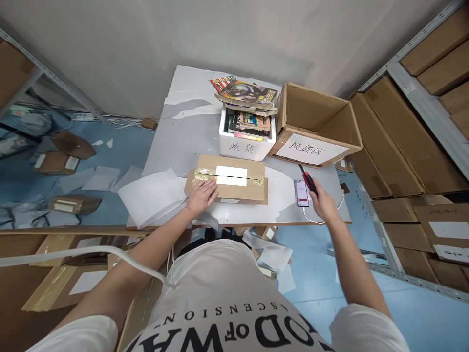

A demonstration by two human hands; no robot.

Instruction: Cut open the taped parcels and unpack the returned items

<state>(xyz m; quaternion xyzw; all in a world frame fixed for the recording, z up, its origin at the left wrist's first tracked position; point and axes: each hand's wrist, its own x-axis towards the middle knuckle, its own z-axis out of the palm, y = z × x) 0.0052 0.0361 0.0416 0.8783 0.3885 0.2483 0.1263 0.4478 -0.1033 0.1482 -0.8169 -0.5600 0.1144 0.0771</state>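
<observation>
A brown cardboard box [238, 168] sealed with clear tape and bearing a white label lies flat on the table, on top of another cardboard piece or box [252, 198]. My left hand [202, 196] rests on its left front corner, fingers laid flat. Over the right side of the table, my right hand [323, 199] is closed around a red and black utility knife [308, 180], its tip pointing away from me. Just left of that hand lies a phone [302, 194] with a lit screen and a white cable plugged in.
Behind the box stand a white bin [242, 148] piled with books [252, 93] and an open carton [313, 149] with a handwritten sign. White paper sheets [154, 195] hang over the table's left front edge. Boxes fill the right shelf [403, 146]; cartons and paper litter the floor.
</observation>
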